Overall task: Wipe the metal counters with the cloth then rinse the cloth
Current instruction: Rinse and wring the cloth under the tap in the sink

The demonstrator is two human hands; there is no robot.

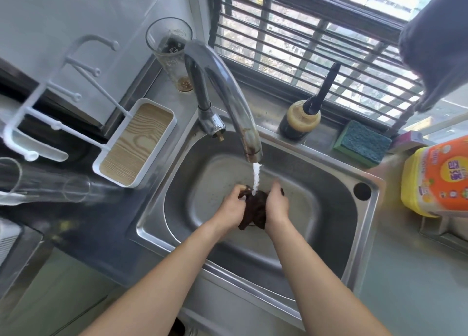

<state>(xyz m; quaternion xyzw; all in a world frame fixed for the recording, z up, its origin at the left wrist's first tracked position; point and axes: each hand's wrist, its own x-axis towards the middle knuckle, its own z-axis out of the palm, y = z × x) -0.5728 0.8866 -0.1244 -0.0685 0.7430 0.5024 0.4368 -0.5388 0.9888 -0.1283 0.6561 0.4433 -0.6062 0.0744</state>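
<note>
Your left hand (pixel 231 205) curls around one side of a dark brown, wadded wet cloth (pixel 255 210), held over the stainless-steel sink (pixel 329 199) under water running from the curved chrome tap (pixel 228 95); your right hand (pixel 277 205) grips the cloth's other side, fingers bent.

The only lettering stands on the orange-and-yellow detergent container (pixel 436 177) at the right edge of the counter. Its orange label carries a yellow disc with two large red characters, seemingly Chinese and seen sideways, too distorted to read with certainty. Smaller print lines around the disc are blurred and illegible. No other text, number or sign is legible.
</note>
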